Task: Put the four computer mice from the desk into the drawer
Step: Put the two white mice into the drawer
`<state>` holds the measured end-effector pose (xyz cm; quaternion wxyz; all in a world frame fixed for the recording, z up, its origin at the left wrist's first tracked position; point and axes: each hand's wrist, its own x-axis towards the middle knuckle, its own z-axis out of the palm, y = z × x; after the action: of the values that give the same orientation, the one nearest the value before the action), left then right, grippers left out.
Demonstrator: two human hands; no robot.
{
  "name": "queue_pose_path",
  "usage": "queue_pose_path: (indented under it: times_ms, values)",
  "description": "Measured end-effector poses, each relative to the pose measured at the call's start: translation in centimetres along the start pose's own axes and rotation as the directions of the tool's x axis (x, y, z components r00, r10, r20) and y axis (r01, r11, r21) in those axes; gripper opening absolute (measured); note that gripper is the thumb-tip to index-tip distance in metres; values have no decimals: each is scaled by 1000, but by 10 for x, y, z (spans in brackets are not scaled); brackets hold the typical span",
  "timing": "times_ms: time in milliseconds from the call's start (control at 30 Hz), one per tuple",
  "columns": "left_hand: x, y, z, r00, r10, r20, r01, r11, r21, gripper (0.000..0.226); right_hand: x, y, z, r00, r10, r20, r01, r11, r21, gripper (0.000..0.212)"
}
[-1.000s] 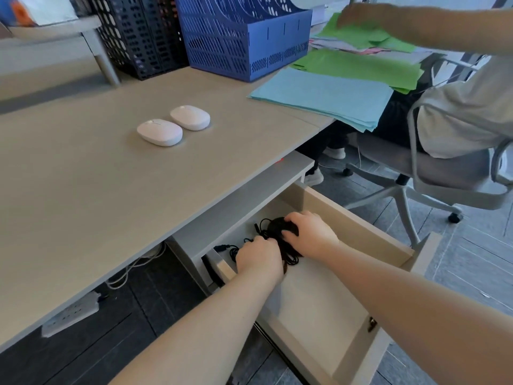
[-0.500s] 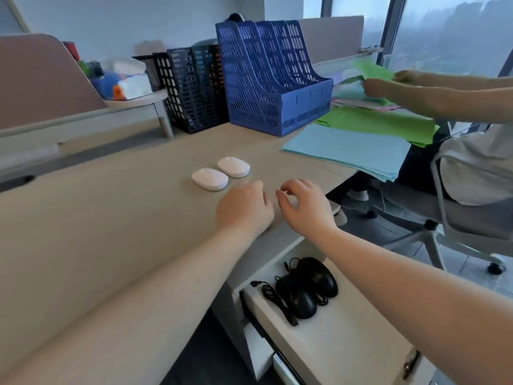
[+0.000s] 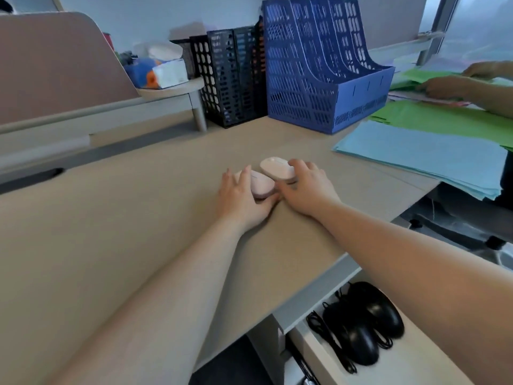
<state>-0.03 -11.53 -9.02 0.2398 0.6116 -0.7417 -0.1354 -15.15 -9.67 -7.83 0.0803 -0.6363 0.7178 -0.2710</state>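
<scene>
The fingers of the left hand (image 3: pixel 241 196) are curled around the nearer pale pink oval mouse (image 3: pixel 261 185), fingertips over its far side and thumb against its near edge; the mouse sits on the light wood-grain desk top (image 3: pixel 138 218), and whether it has left the surface cannot be told. The fingers of the right hand (image 3: pixel 306 187) close over the right side of the white oval mouse (image 3: pixel 276 167), which lies just behind and to the right of the pink one, the two shells touching or nearly so. Both thumbs meet near the front of the pink mouse. Both forearms run from the lower edge of the view across the desk top.

Relative to the pair of pale mice: behind them and to the right stands a blue perforated plastic file rack (image 3: pixel 322 70), with a black perforated plastic file rack (image 3: pixel 230 79) beside it to the left. To the right lies a stack of light blue paper sheets (image 3: pixel 424 154), and beyond it green paper sheets (image 3: pixel 444 118) where another person's hands (image 3: pixel 449 86) rest. Below and to the right, under the desk edge, the pale wooden drawer (image 3: pixel 410 365) stands open; in it lie two black corded mice (image 3: pixel 372 323) side by side, their cables bunched to the left.
</scene>
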Motion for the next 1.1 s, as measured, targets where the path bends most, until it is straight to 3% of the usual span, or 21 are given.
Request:
queue_pose_path:
  times_ms: [233,400,533,767,967,1100]
  values:
    - [21,2,4,999,-43,0,42,995,-95,98,31,-4,7,1000,22,22,-22,1000,22,60]
    - [8,7,-6,999,-43,-17,43,998,-47,101,24,-6,1,999,48,-2,-48,998,46,54]
    - [-16,16,-14,999,-14,39,16,999,-52,102,1,-2,-14,994,105,43,-107,993,40,65]
    - [-78,46,-18,987,7,157,2,998,-60,104,-45,8,-79,938,164,304,-110,976,-188,71]
    - [-130,88,-16,958,4,286,-17,999,43,107,-93,18,-117,884,242,401,-95,931,-351,66]
    - [-162,117,-13,942,38,333,-65,995,73,91,-129,22,-134,838,292,461,-90,907,-411,63]
